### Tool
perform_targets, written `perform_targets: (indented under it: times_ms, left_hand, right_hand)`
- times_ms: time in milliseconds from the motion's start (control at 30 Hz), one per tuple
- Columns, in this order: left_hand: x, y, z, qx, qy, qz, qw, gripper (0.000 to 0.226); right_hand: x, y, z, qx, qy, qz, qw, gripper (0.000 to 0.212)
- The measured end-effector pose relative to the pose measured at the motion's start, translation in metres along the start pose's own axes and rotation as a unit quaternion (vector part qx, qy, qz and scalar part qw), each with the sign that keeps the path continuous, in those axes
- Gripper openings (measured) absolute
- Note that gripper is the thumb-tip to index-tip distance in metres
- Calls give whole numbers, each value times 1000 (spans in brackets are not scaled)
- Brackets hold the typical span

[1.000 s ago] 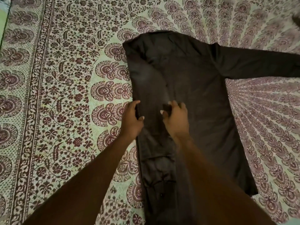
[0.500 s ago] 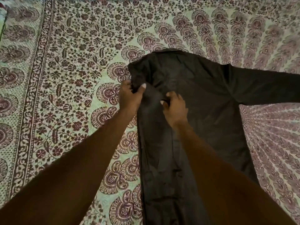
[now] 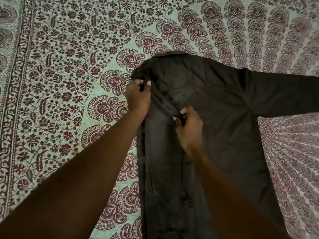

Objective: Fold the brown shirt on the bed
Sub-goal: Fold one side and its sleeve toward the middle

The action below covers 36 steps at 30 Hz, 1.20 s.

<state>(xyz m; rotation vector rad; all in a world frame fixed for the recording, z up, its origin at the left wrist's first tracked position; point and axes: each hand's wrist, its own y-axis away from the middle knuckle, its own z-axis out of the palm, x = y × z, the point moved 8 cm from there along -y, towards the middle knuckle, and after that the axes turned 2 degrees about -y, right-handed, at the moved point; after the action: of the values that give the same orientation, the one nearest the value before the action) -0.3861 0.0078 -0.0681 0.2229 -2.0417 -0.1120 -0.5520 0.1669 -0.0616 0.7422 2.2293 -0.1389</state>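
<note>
On the patterned bed (image 3: 60, 100), the brown shirt (image 3: 215, 118) lies flat, one sleeve (image 3: 284, 94) out toward 3 o'clock. The left hand (image 3: 138, 97) pinches the 9 o'clock shoulder edge; the right hand (image 3: 188, 125) pinches cloth mid-body. Keeping that fold line taut and straight should give a clean crease.

Bedroom, domestic: bed (image 3: 72, 69) covered by green floral-paisley printed bedspread (image 3: 241, 31); brown shirt (image 3: 215, 109) laid flat on it.

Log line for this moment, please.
left hand: pinching folded edge near shoulder | right hand: pinching fabric | dark brown long-sleeved shirt: flat, one sleeve out
</note>
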Motion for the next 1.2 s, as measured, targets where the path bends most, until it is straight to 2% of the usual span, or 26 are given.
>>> perform_targets:
  times_ms: [133, 300, 433, 533, 667, 767, 833, 933, 1033, 1133, 1200]
  left_hand:
    - [-3, -8, -3, 32, 30, -26, 999, 21]
    - [2, -21, -8, 46, 66, -26, 996, 37]
    - [5, -28, 2, -2, -17, 4, 1000, 37]
    - [10, -21, 12, -44, -84, 64, 993, 28]
    - [27, -11, 18, -54, -250, 156, 954, 37]
    - [25, -7, 22, -94, -283, 168, 940, 46]
    - [28, 5, 14, -75, -281, 179, 940, 50]
    - [41, 48, -4, -11, -293, 290, 911, 40]
    - [17, 92, 2, -75, -328, 392, 856, 36]
    - [-26, 95, 13, -143, -452, 364, 802, 58]
    - [-39, 90, 13, -154, -482, 338, 794, 66]
  right_hand:
    - [3, -2, 6, -13, 54, 1, 998, 22]
    - [6, 0, 7, 5, 52, 1, 999, 21]
    - [6, 0, 8, 22, 37, 0, 999, 21]
    - [9, 0, 8, 32, 23, 4, 999, 21]
    - [7, 2, 9, 43, 39, -33, 998, 22]
    - [8, 0, 11, 34, 67, -43, 996, 24]
    - [7, 3, 8, 35, 119, -57, 991, 30]
    - [-8, 24, 2, 51, 218, -162, 961, 33]
    - [-9, 53, 18, -16, 218, -259, 941, 40]
    - [12, 68, 27, -67, 271, -241, 930, 58]
    - [24, 75, 23, -74, 309, -208, 925, 65]
